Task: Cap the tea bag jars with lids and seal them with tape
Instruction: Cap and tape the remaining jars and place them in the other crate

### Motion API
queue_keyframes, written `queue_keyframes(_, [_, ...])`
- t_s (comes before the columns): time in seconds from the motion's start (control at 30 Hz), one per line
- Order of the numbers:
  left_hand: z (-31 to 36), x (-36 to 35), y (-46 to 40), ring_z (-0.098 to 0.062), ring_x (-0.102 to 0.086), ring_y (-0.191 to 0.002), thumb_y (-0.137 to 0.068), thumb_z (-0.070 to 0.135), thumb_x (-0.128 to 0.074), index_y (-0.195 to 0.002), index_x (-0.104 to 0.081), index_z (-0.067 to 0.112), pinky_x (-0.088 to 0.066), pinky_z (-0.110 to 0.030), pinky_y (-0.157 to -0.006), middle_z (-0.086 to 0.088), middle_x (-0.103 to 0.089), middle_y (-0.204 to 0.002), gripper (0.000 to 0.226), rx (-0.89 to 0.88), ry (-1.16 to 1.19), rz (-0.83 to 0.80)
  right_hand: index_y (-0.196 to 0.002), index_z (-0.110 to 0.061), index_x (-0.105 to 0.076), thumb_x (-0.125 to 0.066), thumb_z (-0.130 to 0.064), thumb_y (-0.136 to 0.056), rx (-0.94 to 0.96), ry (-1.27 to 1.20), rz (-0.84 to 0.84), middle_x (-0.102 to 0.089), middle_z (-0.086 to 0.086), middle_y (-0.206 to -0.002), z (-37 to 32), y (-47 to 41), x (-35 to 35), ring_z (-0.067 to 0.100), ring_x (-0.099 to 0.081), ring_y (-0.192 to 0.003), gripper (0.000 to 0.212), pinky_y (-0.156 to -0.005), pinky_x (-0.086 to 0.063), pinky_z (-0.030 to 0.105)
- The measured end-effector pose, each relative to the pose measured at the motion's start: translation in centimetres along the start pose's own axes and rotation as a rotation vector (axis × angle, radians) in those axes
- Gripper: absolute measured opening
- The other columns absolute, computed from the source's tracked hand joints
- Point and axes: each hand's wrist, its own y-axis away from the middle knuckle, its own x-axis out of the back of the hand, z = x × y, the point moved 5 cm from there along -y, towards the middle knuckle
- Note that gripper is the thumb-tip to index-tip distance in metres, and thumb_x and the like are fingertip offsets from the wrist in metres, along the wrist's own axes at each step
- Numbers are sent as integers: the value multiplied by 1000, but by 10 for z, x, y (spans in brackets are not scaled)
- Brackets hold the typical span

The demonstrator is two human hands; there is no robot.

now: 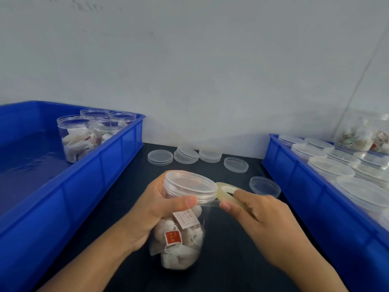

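Jar capped, tape going on.
Left hand grips it; right hand pinches the tape roll, best kept taut along the lid seam.

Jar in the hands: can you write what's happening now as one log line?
step: taping lid | left hand: holds jar | lid: on | right hand: holds tape roll, strip at lid edge

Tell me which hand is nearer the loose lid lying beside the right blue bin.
Right. The right hand, holding the tape roll, sits just in front of that loose lid. The left hand grips the capped jar farther to the lid's left.
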Motion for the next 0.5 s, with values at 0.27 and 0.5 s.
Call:
queue_keyframes(0.27, [0, 1, 1, -16, -70, -96, -18, 48, -96, -124, -45, 15, -56, -21, -70, -2, -72, -103, 122, 24, 67, 22, -71, -22, -46, -14, -82, -71, -40, -22, 1, -45, -3, -57, -2, -2, -3, 8, -40, -51, 68, -52, -35, 23])
queue_keyframes(0.5, [1, 1, 2, -17, -70, -97, -24, 54, -94, -120, -44, 16, -56, -22, -71, -1, -72, -103, 115, -5, 44, 21, -68, -21, -43, -16, -82, -72, -99, -101, -6, -45, -5, -57, -5, -1, -13, 8, -41, -52, 66, -55, -38, 25])
